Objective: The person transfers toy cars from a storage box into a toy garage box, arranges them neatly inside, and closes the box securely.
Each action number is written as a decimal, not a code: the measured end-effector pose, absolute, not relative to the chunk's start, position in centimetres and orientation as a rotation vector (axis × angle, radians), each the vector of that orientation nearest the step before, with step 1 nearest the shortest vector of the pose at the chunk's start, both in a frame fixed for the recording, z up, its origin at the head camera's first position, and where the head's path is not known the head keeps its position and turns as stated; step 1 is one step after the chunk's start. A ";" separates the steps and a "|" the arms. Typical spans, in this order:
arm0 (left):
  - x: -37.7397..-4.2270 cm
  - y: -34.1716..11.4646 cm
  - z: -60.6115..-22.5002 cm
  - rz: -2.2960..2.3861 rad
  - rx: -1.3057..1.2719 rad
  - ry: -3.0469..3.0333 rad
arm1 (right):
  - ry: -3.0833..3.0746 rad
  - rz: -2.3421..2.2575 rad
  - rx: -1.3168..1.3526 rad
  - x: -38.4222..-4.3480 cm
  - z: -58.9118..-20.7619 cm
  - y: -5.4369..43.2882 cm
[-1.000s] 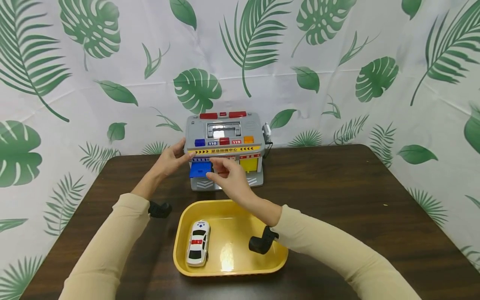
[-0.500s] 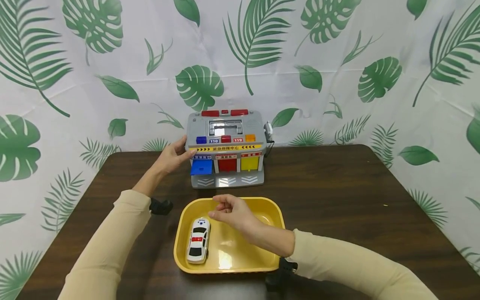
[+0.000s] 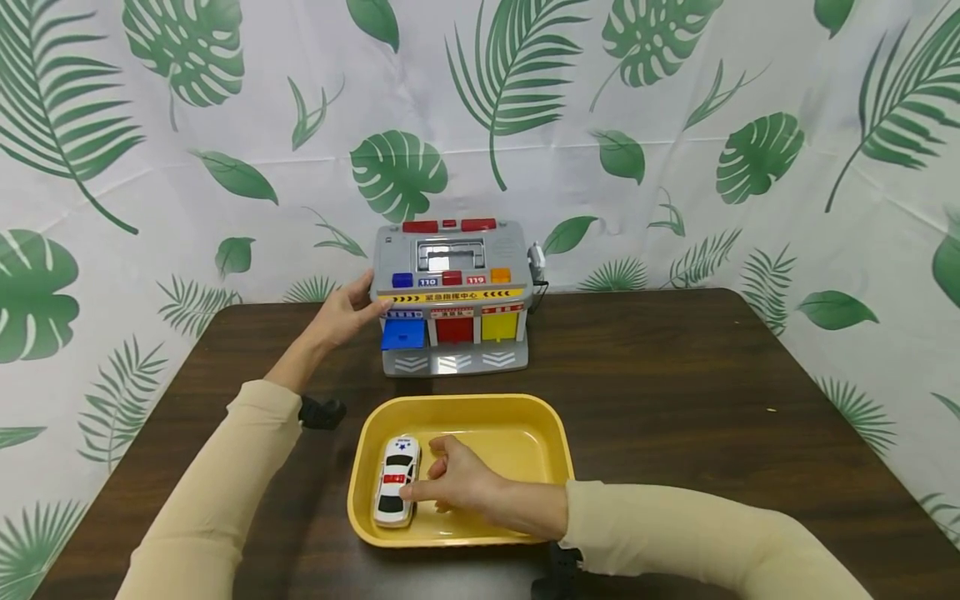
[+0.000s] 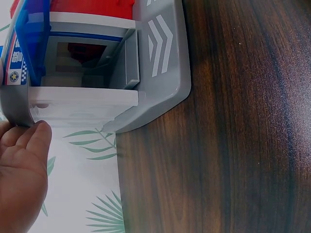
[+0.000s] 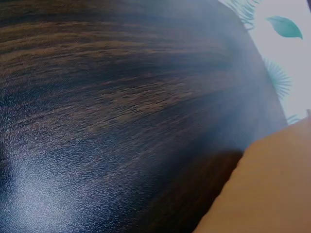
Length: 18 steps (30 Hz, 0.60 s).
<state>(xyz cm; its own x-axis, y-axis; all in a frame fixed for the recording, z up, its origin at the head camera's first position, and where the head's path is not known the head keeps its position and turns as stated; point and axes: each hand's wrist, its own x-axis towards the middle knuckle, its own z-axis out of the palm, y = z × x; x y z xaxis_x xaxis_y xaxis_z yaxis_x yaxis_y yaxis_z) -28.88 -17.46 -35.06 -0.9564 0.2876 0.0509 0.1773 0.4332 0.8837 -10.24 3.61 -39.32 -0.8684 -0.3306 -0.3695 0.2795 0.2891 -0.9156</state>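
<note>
A grey toy garage [image 3: 453, 292] stands at the back of the table, its blue door [image 3: 403, 334] raised and the bay behind it visible in the left wrist view. My left hand [image 3: 344, 314] grips the garage's left end, thumb on the front edge under the roof. In the yellow tray [image 3: 525, 402] lies a white toy police car [image 3: 394, 508] with a red roof light. Just right of the car, my right hand [image 3: 465, 479] reaches in with thumb and forefinger spread. The thumb overlaps the car in the head view. Only a blurred part of the right hand [image 5: 272, 179] shows in its wrist view.
The garage's red door [image 3: 455, 330] and yellow door [image 3: 499, 327] are down. A small grey piece [image 3: 536, 261] with a black cord hangs at its right end. Behind the dark wooden table [image 3: 675, 400] is a leaf-print cloth [image 3: 525, 183].
My right hand has moved from the garage's front down into the tray beside the police car. The left hand keeps its place on the garage, and the blue door stays raised.
</note>
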 end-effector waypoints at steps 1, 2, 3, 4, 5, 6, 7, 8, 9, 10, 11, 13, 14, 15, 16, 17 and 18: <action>-28.9 -17.5 -35.1 1.564 0.419 2.566 | 2.077 -1.603 -0.050 -10.2 -39.4 3.5; -28.8 -17.5 -35.0 1.563 0.416 2.568 | 2.084 -1.591 -0.052 -10.2 -39.4 3.4; -28.8 -17.5 -35.0 1.562 0.413 2.568 | 2.094 -1.578 -0.053 -10.2 -39.5 3.3; -28.8 -17.5 -35.0 1.561 0.411 2.568 | 2.108 -1.568 -0.060 -10.3 -39.5 3.2; -28.7 -17.5 -35.0 1.558 0.407 2.570 | 2.119 -1.560 -0.067 -10.3 -39.6 3.1; -28.7 -17.5 -34.9 1.554 0.405 2.573 | 2.128 -1.549 -0.074 -10.3 -39.6 3.1; -28.7 -17.5 -34.9 1.552 0.405 2.574 | 2.131 -1.546 -0.078 -10.3 -39.7 3.0; -28.7 -17.5 -34.9 1.549 0.403 2.576 | 2.130 -1.546 -0.084 -10.4 -39.7 2.9; -28.6 -17.5 -34.9 1.546 0.401 2.578 | 2.128 -1.546 -0.087 -10.4 -39.8 2.8; -28.6 -17.5 -34.9 1.543 0.399 2.579 | 2.124 -1.548 -0.091 -10.4 -39.8 2.7; -28.6 -17.5 -35.0 1.542 0.396 2.580 | 2.120 -1.547 -0.092 -10.5 -39.8 2.6; -28.7 -17.5 -35.0 1.539 0.390 2.582 | 2.119 -1.549 -0.100 -10.5 -39.9 2.5; -28.7 -17.5 -35.0 1.541 0.389 2.581 | 2.126 -1.542 -0.104 -10.6 -39.9 2.4; -28.7 -17.4 -34.9 1.542 0.386 2.581 | 2.132 -1.536 -0.109 -10.6 -39.9 2.4; -28.7 -17.5 -34.9 1.541 0.386 2.581 | 2.141 -1.530 -0.116 -10.7 -39.9 2.3; -28.7 -17.5 -34.9 1.540 0.385 2.581 | 2.146 -1.525 -0.122 -10.7 -39.9 2.3; -28.7 -17.5 -34.9 1.537 0.389 2.583 | 2.149 -1.523 -0.128 -10.8 -40.0 2.3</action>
